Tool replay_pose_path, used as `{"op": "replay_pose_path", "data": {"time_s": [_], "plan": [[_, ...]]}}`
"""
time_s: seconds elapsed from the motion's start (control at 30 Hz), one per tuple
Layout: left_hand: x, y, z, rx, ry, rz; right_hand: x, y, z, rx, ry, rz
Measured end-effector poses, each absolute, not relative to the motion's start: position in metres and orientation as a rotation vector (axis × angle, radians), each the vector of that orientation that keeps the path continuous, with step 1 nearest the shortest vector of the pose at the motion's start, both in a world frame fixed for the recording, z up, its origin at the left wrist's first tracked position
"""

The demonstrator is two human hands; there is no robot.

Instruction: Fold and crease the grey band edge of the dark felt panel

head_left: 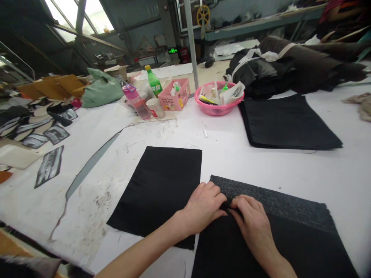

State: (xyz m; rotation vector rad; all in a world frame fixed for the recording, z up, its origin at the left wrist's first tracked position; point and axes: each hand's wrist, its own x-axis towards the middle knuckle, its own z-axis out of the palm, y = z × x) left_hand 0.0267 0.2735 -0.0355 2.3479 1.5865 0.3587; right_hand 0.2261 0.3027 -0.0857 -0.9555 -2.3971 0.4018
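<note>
A black fabric piece (298, 247) lies in front of me, its top edge over a dark grey speckled fabric strip (278, 197). My left hand (204, 204) is closed in a pinch on the black fabric's edge near its left corner. Just to the right, my right hand (253, 220) pinches the same edge between thumb and fingers, so a small fold rises between the two hands. Another black fabric sheet (165, 181) lies flat to the left, partly behind my left forearm. A neat stack of black fabric sheets (290, 125) rests farther back on the right.
On the white-covered table (87, 220), which has a torn patch, stand a pink basin (218, 110) of small items, a pink box (175, 100), a green bottle (153, 81) and a green plastic bag (101, 90). Tied dark fabric rolls (290, 65) lie behind. A person (342, 13) is at upper right.
</note>
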Motion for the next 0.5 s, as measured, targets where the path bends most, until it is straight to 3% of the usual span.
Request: {"op": "replay_pose_path", "data": {"time_s": [0.3, 0.5], "plan": [[0.015, 0.279, -0.055, 2.252, 1.475, 0.392, 0.246, 0.315, -0.083, -1.061, -2.457, 0.262], [0.014, 0.281, -0.054, 2.230, 1.448, 0.402, 0.324, 0.334, -0.082, -1.172, -2.402, 0.035]]}}
